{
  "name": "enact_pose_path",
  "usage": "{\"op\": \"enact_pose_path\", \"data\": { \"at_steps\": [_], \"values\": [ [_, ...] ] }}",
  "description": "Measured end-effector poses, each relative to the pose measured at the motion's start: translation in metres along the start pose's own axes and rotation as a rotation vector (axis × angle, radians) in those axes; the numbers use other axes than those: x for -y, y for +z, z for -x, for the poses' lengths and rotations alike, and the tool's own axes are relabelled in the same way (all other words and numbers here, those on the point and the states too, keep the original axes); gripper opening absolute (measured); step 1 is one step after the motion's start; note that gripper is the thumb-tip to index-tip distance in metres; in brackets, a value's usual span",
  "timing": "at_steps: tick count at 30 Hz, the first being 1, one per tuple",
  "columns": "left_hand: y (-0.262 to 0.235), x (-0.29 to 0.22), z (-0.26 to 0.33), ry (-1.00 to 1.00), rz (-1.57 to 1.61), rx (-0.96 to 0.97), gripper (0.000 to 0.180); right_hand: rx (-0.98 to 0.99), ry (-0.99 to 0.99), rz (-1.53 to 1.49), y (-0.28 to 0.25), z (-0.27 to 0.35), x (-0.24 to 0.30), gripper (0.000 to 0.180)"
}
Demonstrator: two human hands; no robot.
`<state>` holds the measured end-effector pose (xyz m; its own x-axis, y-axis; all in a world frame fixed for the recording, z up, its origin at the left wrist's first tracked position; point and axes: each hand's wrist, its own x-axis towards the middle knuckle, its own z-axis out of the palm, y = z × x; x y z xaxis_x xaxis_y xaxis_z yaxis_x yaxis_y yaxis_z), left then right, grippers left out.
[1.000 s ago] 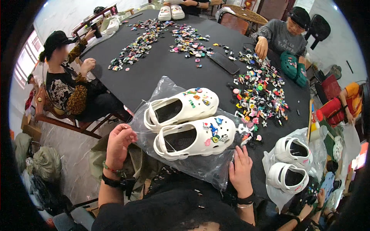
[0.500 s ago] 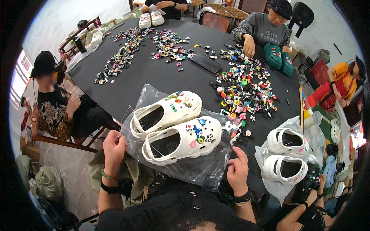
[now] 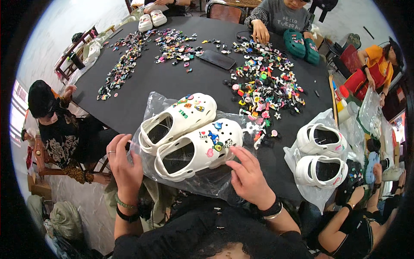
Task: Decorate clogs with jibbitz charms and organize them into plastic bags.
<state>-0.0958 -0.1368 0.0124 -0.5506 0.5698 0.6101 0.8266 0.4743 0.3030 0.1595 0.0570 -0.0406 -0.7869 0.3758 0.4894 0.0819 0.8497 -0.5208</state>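
Two white clogs lie side by side on a clear plastic bag [image 3: 151, 101] at the near table edge. The farther clog [image 3: 202, 116] and the nearer clog [image 3: 230, 129] both carry colourful charms in their upper holes. Left of their heels, by the bag's edge, my left hand [image 3: 125, 166] is raised with thumb and fingers apart. My right hand [image 3: 249, 177] is open too, its stretched fingertips close to the near side of the nearer clog; whether they touch it I cannot tell. Neither hand shows anything in its grasp.
Piles of small shoe charms [image 3: 269, 82] cover parts of the black table [image 3: 133, 103]. A dark phone [image 3: 217, 59] lies beyond the clogs. Another pair of white clogs [image 3: 321, 166] rests on plastic at right. Across the table, a person's hand [image 3: 260, 32] reaches into charms beside green clogs [image 3: 294, 43].
My right hand has moved left and up toward the nearer clog. My left hand has lifted slightly and its fingers have spread. The whole view has shifted a little.
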Motion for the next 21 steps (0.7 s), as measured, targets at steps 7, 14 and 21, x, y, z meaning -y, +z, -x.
{"op": "enact_pose_path", "data": {
  "at_steps": [7,14,21],
  "values": [
    [0.005,-0.053,0.000,-0.051,0.679,0.398,0.030,0.067,0.011,0.032,0.010,-0.004,0.003,0.032],
    [0.034,-0.040,-0.028,-0.452,0.976,0.961,0.039,0.080,-0.030,0.060,0.008,-0.004,0.000,0.030],
    [0.084,-0.062,-0.031,-1.112,1.662,1.144,0.033,0.086,-0.051,0.080,0.009,-0.004,0.000,0.034]
  ]
}}
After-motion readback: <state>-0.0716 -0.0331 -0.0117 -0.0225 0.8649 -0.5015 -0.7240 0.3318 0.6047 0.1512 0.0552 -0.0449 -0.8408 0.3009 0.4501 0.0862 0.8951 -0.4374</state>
